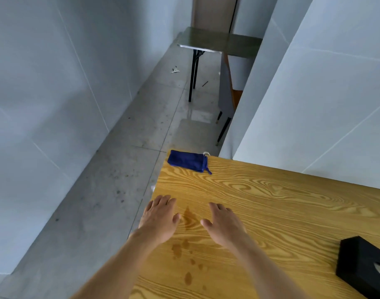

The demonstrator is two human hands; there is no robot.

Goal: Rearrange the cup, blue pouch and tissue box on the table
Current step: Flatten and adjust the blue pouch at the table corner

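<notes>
Off to the right of our fingers (217, 207), the black tissue box (363, 264) is cut by the frame's right and bottom edges. We cannot make out the small white object (206, 153) behind the blue pouch (188, 161).

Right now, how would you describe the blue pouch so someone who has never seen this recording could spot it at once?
Find the wooden table with the bold yellow grain, then follow it to its far left corner, beyond both open hands. The blue pouch lies flat there, right at the edge. It is small, soft and dark blue with a short cord at its right end, unlike the black tissue box at the right near side.
</notes>
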